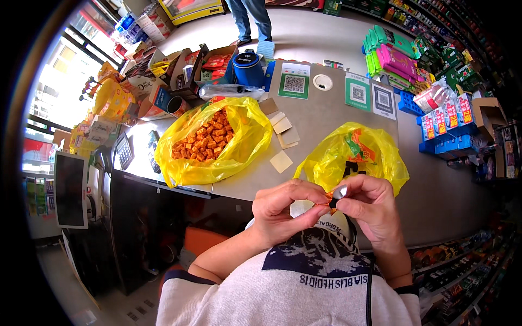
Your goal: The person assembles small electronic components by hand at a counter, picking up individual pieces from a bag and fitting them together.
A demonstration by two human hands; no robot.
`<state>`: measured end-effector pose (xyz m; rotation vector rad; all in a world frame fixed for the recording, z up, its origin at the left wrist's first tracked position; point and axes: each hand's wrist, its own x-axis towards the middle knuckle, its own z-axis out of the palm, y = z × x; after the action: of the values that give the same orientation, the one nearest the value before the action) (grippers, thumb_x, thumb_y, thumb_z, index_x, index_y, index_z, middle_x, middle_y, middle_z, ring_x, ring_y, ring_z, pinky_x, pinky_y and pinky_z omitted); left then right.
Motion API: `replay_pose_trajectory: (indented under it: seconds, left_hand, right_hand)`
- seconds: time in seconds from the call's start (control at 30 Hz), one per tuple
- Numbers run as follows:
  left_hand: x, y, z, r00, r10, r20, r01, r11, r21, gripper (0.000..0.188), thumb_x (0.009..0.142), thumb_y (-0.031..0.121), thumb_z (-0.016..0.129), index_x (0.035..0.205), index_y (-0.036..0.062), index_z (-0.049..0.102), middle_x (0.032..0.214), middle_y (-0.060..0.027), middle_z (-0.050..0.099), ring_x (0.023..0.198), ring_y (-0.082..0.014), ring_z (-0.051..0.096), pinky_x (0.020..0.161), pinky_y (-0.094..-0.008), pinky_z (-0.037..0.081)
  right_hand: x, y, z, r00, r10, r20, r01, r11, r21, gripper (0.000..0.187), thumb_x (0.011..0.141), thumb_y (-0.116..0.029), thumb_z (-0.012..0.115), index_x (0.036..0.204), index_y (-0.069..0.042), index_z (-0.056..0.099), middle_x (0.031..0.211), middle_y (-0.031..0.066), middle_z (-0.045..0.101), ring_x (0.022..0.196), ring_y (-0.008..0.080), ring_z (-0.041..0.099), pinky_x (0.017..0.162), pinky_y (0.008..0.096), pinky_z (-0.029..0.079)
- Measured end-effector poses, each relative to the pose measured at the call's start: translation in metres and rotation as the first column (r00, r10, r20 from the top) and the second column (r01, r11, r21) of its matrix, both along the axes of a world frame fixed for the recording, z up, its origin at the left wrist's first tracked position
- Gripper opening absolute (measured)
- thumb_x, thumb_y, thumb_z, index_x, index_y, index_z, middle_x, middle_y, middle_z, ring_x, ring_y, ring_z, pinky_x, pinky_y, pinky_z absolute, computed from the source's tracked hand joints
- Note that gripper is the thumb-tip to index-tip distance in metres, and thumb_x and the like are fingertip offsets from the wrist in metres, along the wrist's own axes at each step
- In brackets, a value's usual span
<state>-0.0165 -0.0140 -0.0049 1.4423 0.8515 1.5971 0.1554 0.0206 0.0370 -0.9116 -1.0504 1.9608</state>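
Observation:
Close to my chest, my left hand (pixel 285 209) pinches the orange end of a small candy wrapper (pixel 330 199). Across from it, my right hand (pixel 372 209) grips the wrapper's silvery side between thumb and fingers. A small dark piece shows between the fingertips of both hands. Just beyond my hands lies an open yellow plastic bag (pixel 318 157), with dark pieces (pixel 354 167) and an orange and green packet (pixel 360 146) inside. Farther left, another yellow plastic bag (pixel 247 127) gapes open, full of small orange-wrapped candies (pixel 204 138).
Between the bags are pale square papers (pixel 281 162) on the grey counter (pixel 244 187). Boxes of packets (pixel 217 62) and a blue canister (pixel 248 69) line its far left side. A calculator (pixel 124 151) lies left. Beyond the counter stands a person (pixel 250 22). Stacked goods (pixel 446 122) fill the right.

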Motion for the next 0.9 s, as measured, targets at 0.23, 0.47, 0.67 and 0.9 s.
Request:
replay_pose_trajectory:
  seconds: [0.23, 0.47, 0.67, 0.9]
  left_hand:
    - [-0.001, -0.001, 0.001, 0.999, -0.006, -0.053, 0.006, 1.0, -0.005, 0.013, 0.068, -0.008, 0.067, 0.079, -0.005, 0.061, 0.078, -0.0144, 0.064, 0.074, -0.0213, 0.062, 0.068, -0.0282, 0.048]
    - [-0.001, -0.002, -0.001, 0.999, 0.0, -0.05, 0.0, 1.0, 0.002, 0.012, 0.068, -0.008, 0.066, 0.079, -0.0047, 0.061, 0.079, -0.0139, 0.063, 0.074, -0.0206, 0.061, 0.068, -0.0274, 0.047]
    - [0.0, -0.003, -0.005, 0.999, 0.007, -0.042, -0.006, 1.0, 0.015, 0.016, 0.068, -0.011, 0.065, 0.081, -0.0042, 0.059, 0.081, -0.0145, 0.062, 0.076, -0.0201, 0.06, 0.069, -0.0284, 0.047]
    - [0.01, -0.01, -0.014, 0.942, -0.027, 0.333, 0.04, 0.999, -0.032, 0.027, 0.073, -0.013, 0.062, 0.093, -0.0031, 0.047, 0.092, -0.0166, 0.059, 0.086, -0.0185, 0.06, 0.079, -0.0309, 0.05]
  right_hand:
    - [0.002, -0.003, -0.005, 0.999, 0.022, -0.025, -0.021, 0.998, 0.067, 0.011, 0.078, 0.001, 0.063, 0.088, 0.003, 0.061, 0.083, 0.0055, 0.062, 0.078, 0.0081, 0.058, 0.072, 0.021, 0.047]
    - [0.001, -0.004, -0.004, 0.995, 0.011, 0.098, -0.024, 0.991, 0.129, 0.01, 0.078, 0.001, 0.064, 0.088, 0.003, 0.063, 0.081, 0.0033, 0.061, 0.076, 0.0083, 0.057, 0.071, 0.0203, 0.045]
    - [0.002, -0.002, -0.01, 0.984, -0.013, 0.179, -0.063, 0.909, 0.411, 0.015, 0.076, 0.003, 0.065, 0.091, 0.003, 0.064, 0.081, 0.0061, 0.061, 0.075, 0.0111, 0.057, 0.068, 0.0213, 0.044]
    - [0.001, 0.005, -0.003, 0.943, -0.068, 0.325, -0.212, 0.633, 0.745, 0.02, 0.07, 0.003, 0.067, 0.09, 0.001, 0.065, 0.08, 0.007, 0.06, 0.073, 0.0167, 0.058, 0.064, 0.0248, 0.046]
